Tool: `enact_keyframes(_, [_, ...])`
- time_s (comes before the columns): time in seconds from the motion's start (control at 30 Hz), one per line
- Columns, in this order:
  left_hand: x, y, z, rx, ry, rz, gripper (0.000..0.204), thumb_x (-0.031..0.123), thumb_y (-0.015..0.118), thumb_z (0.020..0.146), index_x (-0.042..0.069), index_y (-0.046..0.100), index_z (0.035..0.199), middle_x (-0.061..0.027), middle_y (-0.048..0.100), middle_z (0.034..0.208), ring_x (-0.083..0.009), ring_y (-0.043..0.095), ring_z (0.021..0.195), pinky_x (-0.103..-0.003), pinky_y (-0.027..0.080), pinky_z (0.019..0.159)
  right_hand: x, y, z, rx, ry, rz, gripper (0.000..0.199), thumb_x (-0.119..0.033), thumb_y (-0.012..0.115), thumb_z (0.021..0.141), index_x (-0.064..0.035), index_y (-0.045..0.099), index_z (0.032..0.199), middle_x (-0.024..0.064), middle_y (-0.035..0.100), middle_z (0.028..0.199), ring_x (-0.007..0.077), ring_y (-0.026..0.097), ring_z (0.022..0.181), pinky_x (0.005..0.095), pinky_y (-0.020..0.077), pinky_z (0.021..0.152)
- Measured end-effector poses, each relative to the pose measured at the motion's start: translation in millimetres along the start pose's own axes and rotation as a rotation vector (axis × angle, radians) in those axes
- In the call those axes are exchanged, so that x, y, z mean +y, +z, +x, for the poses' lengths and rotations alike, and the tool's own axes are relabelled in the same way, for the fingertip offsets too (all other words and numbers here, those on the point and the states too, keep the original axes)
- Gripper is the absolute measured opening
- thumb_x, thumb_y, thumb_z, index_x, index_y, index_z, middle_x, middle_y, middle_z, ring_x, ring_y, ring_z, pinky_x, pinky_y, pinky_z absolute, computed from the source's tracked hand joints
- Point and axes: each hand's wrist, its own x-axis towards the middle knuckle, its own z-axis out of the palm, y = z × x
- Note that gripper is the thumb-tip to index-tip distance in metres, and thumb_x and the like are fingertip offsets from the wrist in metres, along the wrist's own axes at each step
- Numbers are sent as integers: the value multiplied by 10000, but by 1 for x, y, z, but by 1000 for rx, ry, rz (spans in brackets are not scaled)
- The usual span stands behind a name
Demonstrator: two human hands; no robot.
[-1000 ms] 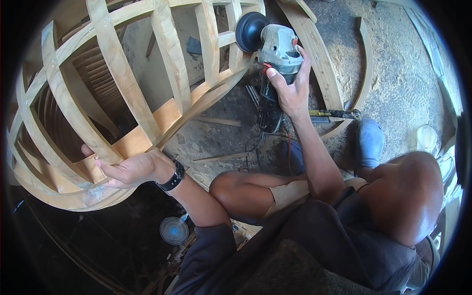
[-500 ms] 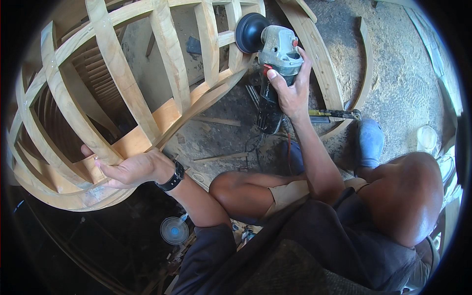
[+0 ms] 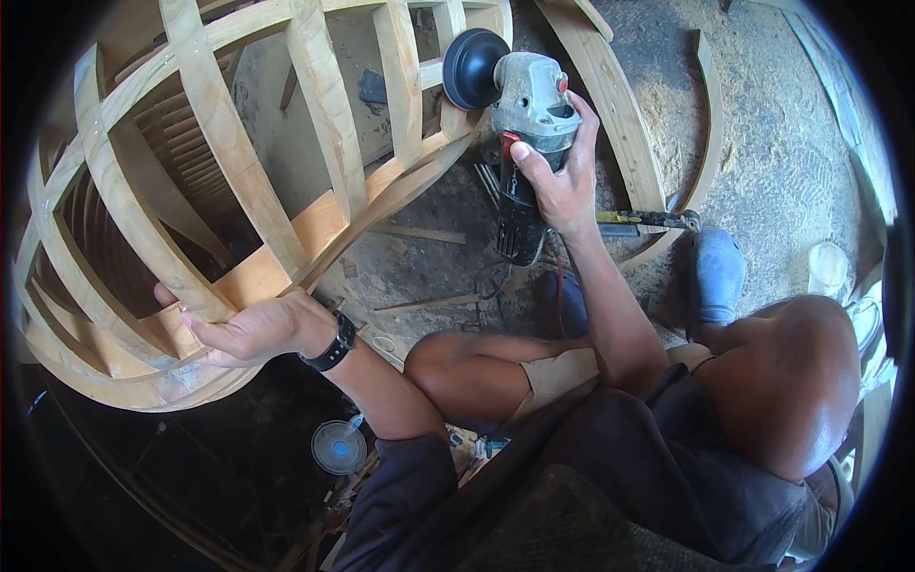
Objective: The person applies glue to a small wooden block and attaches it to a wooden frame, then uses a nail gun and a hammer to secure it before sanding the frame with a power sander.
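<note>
Ribs (image 3: 234, 143) of pale curved wood are already joined into a rounded frame (image 3: 319, 224), one being clasped by the left hand (image 3: 253, 330), while rightward beyond it a grey-and-black grinder (image 3: 536, 107), its round black disc (image 3: 473, 71) beside the frame, is gripped by the right hand (image 3: 570, 186), remaining work being unclear.

We took this place for a woodworking workshop. We saw a big ribbed wooden frame (image 3: 229, 143) with curved slats, and near its edge a corded power tool (image 3: 536, 105) fitted with a round black pad (image 3: 477, 70). Pale dust, much like sawdust, lay over the rough floor (image 3: 762, 143), where we also noticed a broad curved board (image 3: 610, 95), a thin wooden strip (image 3: 427, 306) and a yellow-and-black hand tool (image 3: 648, 219).
</note>
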Motion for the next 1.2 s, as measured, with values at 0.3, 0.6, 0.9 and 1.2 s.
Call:
enact_keyframes(0.3, [3, 3, -3, -8, 3, 1, 705, 19, 466, 981, -77, 96, 1573, -341, 558, 1370, -376, 597, 1288, -482, 421, 1191, 3, -4, 1, 41, -28, -139, 851, -279, 769, 881, 47, 277, 1494, 193, 509, 1334, 256, 545, 1233, 394, 414, 1092])
enact_keyframes(0.6, [4, 4, -3, -57, 19, -34, 757, 15, 460, 974, 11, 48, 1609, -336, 512, 1417, -383, 573, 1307, -498, 398, 1204, 3, -1, -2, -34, -42, 26, 874, -271, 777, 849, 51, 276, 1488, 223, 495, 1338, 290, 531, 1247, 424, 390, 1115])
enact_keyframes(0.9, [2, 4, -2, -62, 17, -37, 750, 10, 458, 975, 10, 57, 1609, -334, 506, 1425, -383, 564, 1318, -501, 407, 1199, -1, 4, 0, -28, -29, 21, 865, -265, 781, 868, 55, 270, 1488, 224, 493, 1353, 281, 530, 1263, 409, 398, 1113])
enact_keyframes(1.2, [9, 10, -8, -12, -28, -45, 720, 38, 490, 975, -23, 123, 1592, -333, 544, 1388, -374, 587, 1293, -492, 438, 1175, 3, -10, 1, 32, -4, -103, 884, -291, 803, 867, 59, 280, 1487, 228, 489, 1358, 285, 529, 1260, 409, 405, 1105])
